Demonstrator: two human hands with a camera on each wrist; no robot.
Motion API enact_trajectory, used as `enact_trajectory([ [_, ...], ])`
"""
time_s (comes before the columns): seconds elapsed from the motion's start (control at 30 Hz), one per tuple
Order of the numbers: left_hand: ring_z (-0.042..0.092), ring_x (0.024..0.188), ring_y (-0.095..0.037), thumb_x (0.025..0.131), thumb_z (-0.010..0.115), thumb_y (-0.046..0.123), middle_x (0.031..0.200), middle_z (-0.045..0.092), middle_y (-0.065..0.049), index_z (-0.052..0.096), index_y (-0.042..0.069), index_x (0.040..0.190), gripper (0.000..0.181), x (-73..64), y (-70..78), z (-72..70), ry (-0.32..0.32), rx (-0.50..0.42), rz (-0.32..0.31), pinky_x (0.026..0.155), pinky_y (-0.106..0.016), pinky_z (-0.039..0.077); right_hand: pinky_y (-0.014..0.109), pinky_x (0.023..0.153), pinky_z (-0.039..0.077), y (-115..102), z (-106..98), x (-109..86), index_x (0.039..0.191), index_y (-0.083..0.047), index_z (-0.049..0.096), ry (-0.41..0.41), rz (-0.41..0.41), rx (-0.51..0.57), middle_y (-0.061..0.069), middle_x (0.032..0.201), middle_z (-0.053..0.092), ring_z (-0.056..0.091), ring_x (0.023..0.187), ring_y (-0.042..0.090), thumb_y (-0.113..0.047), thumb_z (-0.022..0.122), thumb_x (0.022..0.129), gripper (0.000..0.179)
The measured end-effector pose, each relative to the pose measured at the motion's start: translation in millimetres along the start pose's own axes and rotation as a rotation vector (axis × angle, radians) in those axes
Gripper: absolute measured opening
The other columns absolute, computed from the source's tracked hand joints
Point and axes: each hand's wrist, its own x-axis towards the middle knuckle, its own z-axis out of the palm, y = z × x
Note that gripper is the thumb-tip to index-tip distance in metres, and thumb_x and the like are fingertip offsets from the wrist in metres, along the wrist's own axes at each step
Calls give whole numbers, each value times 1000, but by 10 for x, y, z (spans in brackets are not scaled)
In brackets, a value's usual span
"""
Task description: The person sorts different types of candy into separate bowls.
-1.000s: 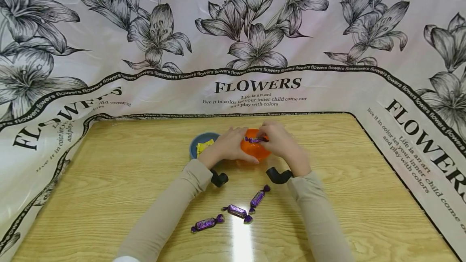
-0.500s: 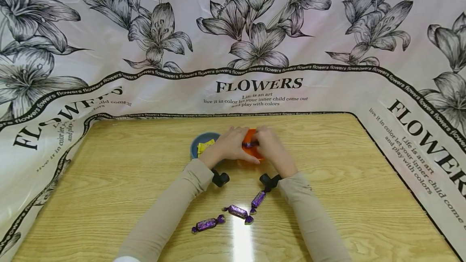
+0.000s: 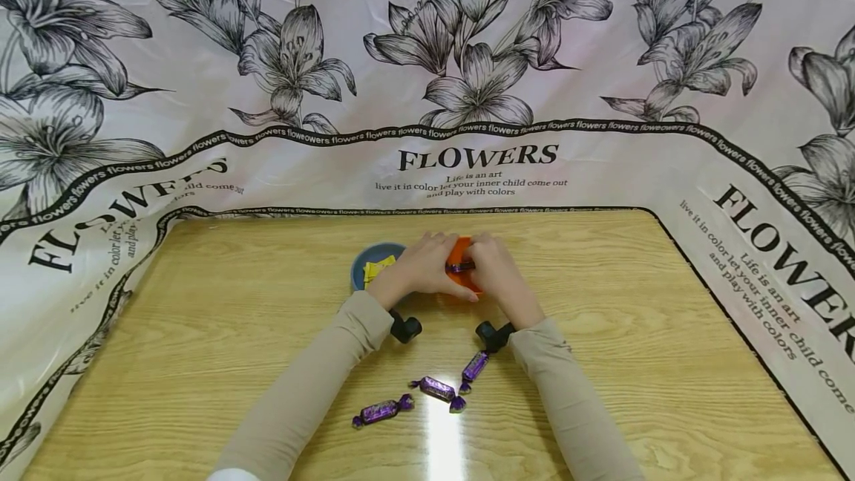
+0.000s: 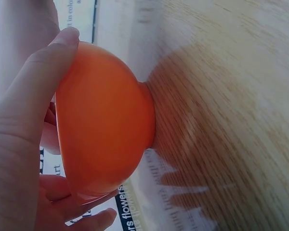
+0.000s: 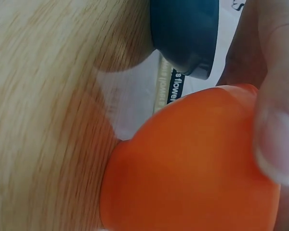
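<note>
My left hand (image 3: 424, 266) grips the orange bowl (image 4: 101, 125) by its side, with the thumb on the near rim and the other fingers at the far side. My right hand (image 3: 497, 267) reaches over the bowl's right side, its fingertips hidden from the head view. Between its fingers one end of a purple wrapped candy (image 3: 459, 267) shows above the bowl. How much else lies inside the bowl is hidden. Three more purple twist-wrapped candies lie nearer on the table: a left one (image 3: 379, 412), a middle one (image 3: 437, 389) and a right one (image 3: 475, 367).
A blue-grey bowl (image 3: 358, 262) with yellow wrapped pieces (image 3: 378, 269) stands just left of the orange bowl, partly behind my left hand. The wooden table (image 3: 234, 303) ends at a flower-printed cloth (image 3: 320, 177) at the back and sides.
My right hand has come left and lower over the orange bowl, bringing the candy down with it; in the last half second it barely moves. My left hand keeps its grip on the bowl.
</note>
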Motion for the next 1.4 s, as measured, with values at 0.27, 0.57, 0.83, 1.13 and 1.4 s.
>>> enact_trajectory([
  [0.27,46,132,-29,71,72,75,138,53,-11,37,3,148,112,0,6,6,-4,10,3,122,-45,14,44,74,51,8,-30,-23,72,1,73,-40,6,23,14,79,64,57,76,31,10,78,64,13],
  [0.57,47,130,-29,70,73,75,135,54,-10,36,2,149,114,-1,-11,18,-4,-1,-11,122,-43,12,41,73,54,-24,-56,-30,63,-2,70,-47,10,-4,11,74,61,61,75,31,7,80,66,14],
  [0.83,49,127,-28,69,74,75,129,56,-9,39,4,147,111,13,-15,19,5,-1,-4,122,-43,14,43,71,54,-48,-57,-38,59,-3,65,-35,59,-67,13,73,60,60,73,33,7,78,66,17],
  [1.13,43,135,-31,68,73,76,137,53,-11,36,4,149,115,15,-8,12,-8,1,-7,122,-43,13,42,71,54,-104,-236,-47,70,0,73,-51,91,-14,10,73,58,60,74,31,3,79,69,6],
  [1.4,28,146,-35,70,72,76,152,41,-15,30,3,154,119,5,1,-3,-35,-22,-25,122,-44,13,44,78,52,-281,-537,-87,83,3,76,-40,91,88,11,81,62,60,83,32,1,81,73,11],
])
